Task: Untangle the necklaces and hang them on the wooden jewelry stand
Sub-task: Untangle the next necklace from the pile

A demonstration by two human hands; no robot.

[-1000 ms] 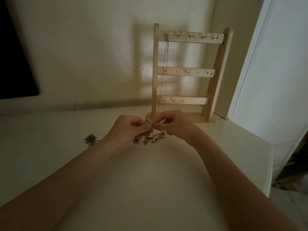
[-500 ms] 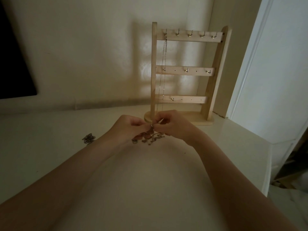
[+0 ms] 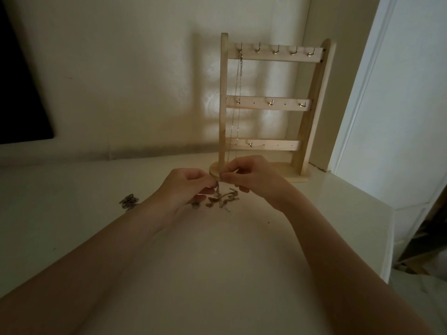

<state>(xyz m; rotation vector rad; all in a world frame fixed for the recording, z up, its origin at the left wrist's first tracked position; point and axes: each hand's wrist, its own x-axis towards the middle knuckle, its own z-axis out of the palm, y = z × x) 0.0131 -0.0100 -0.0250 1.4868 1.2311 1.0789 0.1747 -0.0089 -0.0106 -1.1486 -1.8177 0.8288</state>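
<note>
Against the pale wall, the wooden stand (image 3: 273,107) is carrying one hung chain (image 3: 238,93), while the left hand (image 3: 186,187) and right hand (image 3: 251,175) are pinching the tangled necklaces (image 3: 221,200) on the worktop (image 3: 217,274), another clump (image 3: 128,201) waiting untouched.

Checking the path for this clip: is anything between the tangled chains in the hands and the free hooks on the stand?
Nothing visible. The tangle lies just before the stand, both hands pinching it. One necklace hangs from the leftmost top hook; the other hooks are bare.
</note>
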